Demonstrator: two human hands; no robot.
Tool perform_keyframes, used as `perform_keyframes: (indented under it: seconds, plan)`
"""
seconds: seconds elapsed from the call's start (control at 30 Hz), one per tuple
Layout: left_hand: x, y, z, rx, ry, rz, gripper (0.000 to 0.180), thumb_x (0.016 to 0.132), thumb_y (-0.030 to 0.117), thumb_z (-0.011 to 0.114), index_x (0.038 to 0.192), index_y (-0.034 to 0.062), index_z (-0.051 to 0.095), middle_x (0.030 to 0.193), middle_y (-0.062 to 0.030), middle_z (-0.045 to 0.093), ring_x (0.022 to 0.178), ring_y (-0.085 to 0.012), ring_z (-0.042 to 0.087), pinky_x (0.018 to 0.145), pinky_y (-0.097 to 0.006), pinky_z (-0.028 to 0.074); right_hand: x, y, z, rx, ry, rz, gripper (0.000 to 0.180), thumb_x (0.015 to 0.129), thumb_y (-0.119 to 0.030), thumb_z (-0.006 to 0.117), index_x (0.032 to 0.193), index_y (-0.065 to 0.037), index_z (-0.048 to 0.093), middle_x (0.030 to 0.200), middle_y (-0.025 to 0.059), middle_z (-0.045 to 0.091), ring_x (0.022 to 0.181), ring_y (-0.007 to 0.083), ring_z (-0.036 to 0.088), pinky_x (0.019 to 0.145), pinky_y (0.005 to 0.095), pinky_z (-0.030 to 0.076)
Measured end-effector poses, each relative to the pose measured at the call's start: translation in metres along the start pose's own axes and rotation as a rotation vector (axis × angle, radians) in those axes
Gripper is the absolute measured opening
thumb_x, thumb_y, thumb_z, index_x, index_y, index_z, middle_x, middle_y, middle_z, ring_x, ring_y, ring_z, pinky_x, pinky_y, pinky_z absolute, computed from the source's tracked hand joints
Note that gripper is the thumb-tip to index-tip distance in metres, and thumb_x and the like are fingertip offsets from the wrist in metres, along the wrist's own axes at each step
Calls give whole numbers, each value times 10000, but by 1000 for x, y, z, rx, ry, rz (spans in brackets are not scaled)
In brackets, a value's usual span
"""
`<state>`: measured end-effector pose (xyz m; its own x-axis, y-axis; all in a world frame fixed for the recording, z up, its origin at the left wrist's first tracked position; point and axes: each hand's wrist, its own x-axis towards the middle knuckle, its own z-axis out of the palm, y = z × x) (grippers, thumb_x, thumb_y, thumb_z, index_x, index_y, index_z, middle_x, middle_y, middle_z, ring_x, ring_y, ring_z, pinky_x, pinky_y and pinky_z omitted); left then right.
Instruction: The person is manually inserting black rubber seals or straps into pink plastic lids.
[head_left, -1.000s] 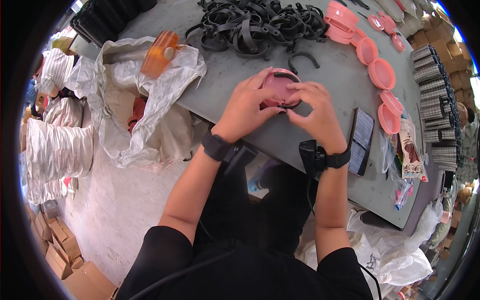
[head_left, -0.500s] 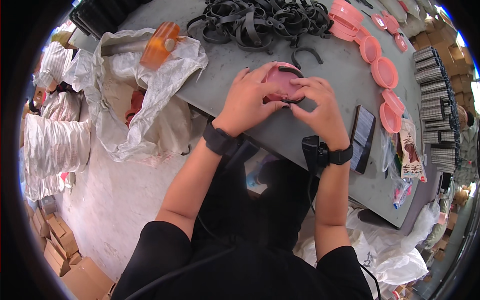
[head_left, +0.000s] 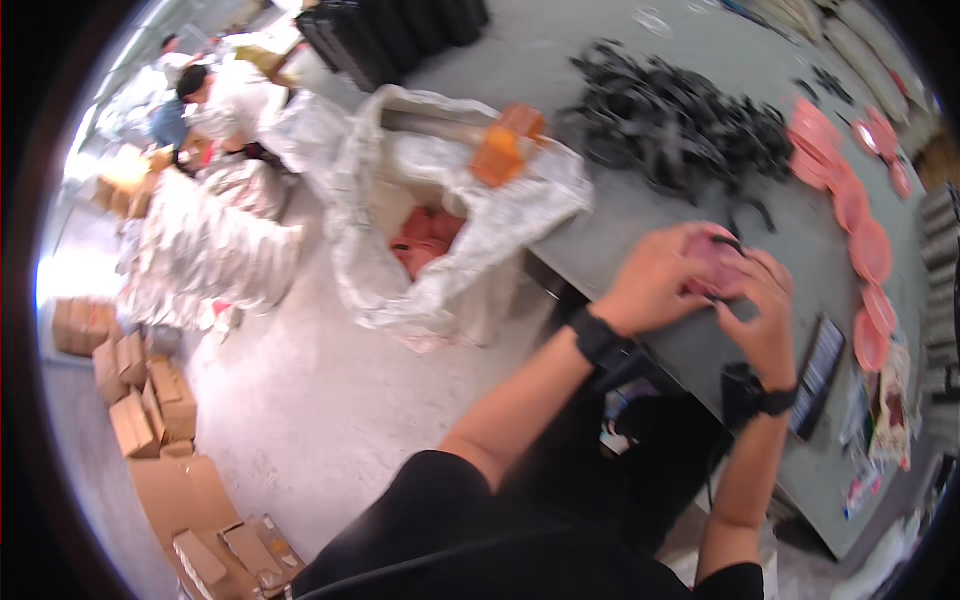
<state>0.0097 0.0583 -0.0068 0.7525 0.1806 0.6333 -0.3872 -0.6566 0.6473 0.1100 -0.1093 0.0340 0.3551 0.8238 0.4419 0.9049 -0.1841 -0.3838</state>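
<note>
Between my two hands is a pink round shallow piece [head_left: 712,262] with a black curved strip [head_left: 727,243] across its far edge. My left hand [head_left: 650,285] grips its left side, with the thumb at the near edge. My right hand [head_left: 762,305] closes on its right side, fingers bent over the strip. Motion blur and the fingers hide how the strip and the piece join. Just beyond my hands lies a loose dark curved strip [head_left: 762,213]. Farther off is a heap of similar black strips [head_left: 670,120]. A row of pink round pieces [head_left: 870,250] runs along the right.
Left of the grey table [head_left: 600,245] stands a white woven sack [head_left: 350,270] with pink pieces [head_left: 430,235] inside and an orange translucent container [head_left: 508,145] on its rim. A phone [head_left: 818,375] lies right. Cardboard boxes [head_left: 160,400] and people [head_left: 235,100] are at far left.
The view has swung left, so the table and hands appear farther right and lower. Both hands stay on the pink round piece, with little change in grip.
</note>
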Motion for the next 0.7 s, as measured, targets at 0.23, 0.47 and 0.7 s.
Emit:
perform_keyframes:
  seconds: [0.23,0.47,0.7]
  plan:
    - [-10,3,6,45,-97,-116,304,625,128,794,901,160,669,1338,-140,473,1187,-360,462,983,-449,374,-3,-9,-2,32,18,42,137,646,-53,683,740,-55,585,930,76,649,1051,273,568,1027,432,322]
    - [-6,4,5,65,-142,-156,311,651,122,788,943,160,690,1368,-156,440,1228,-366,424,1015,-454,348,-4,-9,-4,110,18,92,144,640,-38,675,757,-37,592,836,88,627,916,267,567,945,400,349]
    - [-7,1,8,34,-111,-151,294,662,126,776,941,159,688,1362,-130,453,1213,-362,438,1010,-454,354,-3,-8,-7,177,-8,142,174,652,-19,670,812,-34,603,890,77,653,924,259,565,920,378,369]
